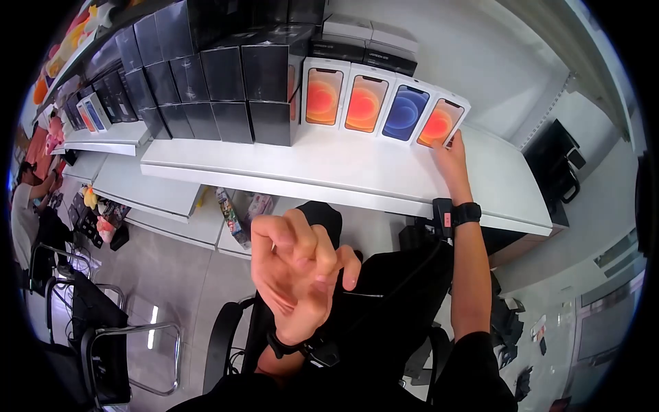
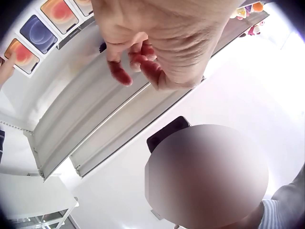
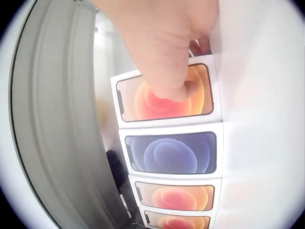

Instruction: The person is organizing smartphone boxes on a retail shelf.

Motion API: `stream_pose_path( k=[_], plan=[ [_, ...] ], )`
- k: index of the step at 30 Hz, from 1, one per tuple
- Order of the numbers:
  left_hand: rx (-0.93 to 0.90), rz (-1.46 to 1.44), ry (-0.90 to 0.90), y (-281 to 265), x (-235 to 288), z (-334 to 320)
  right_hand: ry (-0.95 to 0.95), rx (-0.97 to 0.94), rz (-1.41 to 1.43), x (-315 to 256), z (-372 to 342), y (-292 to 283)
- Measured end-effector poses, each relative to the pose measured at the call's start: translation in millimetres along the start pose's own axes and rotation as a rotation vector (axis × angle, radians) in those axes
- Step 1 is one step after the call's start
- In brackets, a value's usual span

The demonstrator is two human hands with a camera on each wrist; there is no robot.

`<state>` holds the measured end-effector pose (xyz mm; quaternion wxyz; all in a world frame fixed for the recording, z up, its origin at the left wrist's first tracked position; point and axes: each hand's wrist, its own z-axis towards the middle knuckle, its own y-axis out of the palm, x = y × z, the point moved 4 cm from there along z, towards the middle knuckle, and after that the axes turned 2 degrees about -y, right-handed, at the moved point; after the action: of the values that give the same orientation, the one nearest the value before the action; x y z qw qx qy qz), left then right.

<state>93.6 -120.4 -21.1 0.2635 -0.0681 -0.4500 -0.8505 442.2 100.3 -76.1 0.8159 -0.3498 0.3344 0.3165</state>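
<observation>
At the right-hand end of a row on the white shelf (image 1: 329, 158), the orange-fronted end box (image 1: 445, 118) is held by my right hand (image 1: 453, 165). The thumb bears on the lower part of its printed face; the other fingers are largely hidden behind it, so I cannot tell their exact placement. Just beside it, to the left, stands the blue-fronted box (image 1: 406, 113), then two further orange-fronted boxes (image 1: 366, 103). Stacked dark boxes (image 1: 230, 75) occupy the same shelf farther left. My left hand (image 1: 295, 268) is raised over my lap, palm up, fingers loosely bent and gripping nothing; the held box lies well apart from it, farther forward and right.
</observation>
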Motion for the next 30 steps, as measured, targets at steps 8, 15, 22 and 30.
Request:
stream_pose_path(
  k=[8, 15, 22, 30],
  plan=[
    [-0.017, -0.018, 0.004, -2.2, -1.0, -1.0, -0.029, 0.014, 0.029, 0.2, -0.7, -0.7],
    [-0.053, -0.047, 0.003, -3.1, -1.2, 0.2, -0.059, 0.024, 0.045, -2.3, -2.5, 1.1],
    [-0.014, 0.383, 0.207, 1.7, 8.6, 68.0, -0.081, 0.039, 0.057, -3.7, -2.3, -1.1],
    [-0.084, 0.851, 0.2, -22.3, 5.4, 219.6, -0.141, 0.061, 0.065, 9.5, 0.6, 3.6]
  ],
)
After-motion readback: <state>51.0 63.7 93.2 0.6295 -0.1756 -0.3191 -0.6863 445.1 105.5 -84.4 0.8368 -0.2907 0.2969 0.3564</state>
